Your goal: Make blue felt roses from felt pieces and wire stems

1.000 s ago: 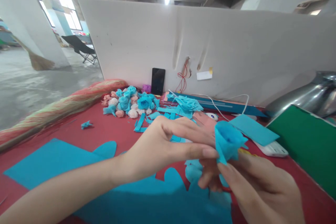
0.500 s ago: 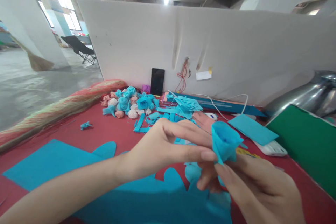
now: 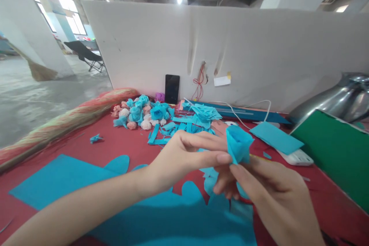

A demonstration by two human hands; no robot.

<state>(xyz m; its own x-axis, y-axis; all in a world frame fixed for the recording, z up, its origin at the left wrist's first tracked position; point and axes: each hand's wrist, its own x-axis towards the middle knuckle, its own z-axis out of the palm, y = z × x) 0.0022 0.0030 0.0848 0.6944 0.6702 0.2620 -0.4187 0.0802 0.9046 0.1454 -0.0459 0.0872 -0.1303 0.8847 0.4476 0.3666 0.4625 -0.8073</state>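
A small blue crepe-paper flower (image 3: 240, 144), cupped and open at the top, is held upright between both hands above the table. My left hand (image 3: 187, 153) pinches its lower left side between thumb and fingers. From the right, my right hand (image 3: 273, 192) grips the base, its thumb tip close to my left thumb. The fingers hide the flower's lower end. Beneath my arms spreads a large blue paper sheet (image 3: 173, 223) with curved cut edges. Blue paper petals (image 3: 211, 178) lie partly hidden behind the hands.
Finished blue, pink and white paper flowers (image 3: 137, 113) are heaped at the back left. Blue paper strips (image 3: 184, 125) lie beside them. A phone (image 3: 172, 89) leans on the white partition (image 3: 144, 46). At right stand a green board (image 3: 334, 153) and a metal kettle (image 3: 331, 100).
Both hands and the flower have shifted slightly left and up in view, keeping the same pinch. The camera view has moved a little.
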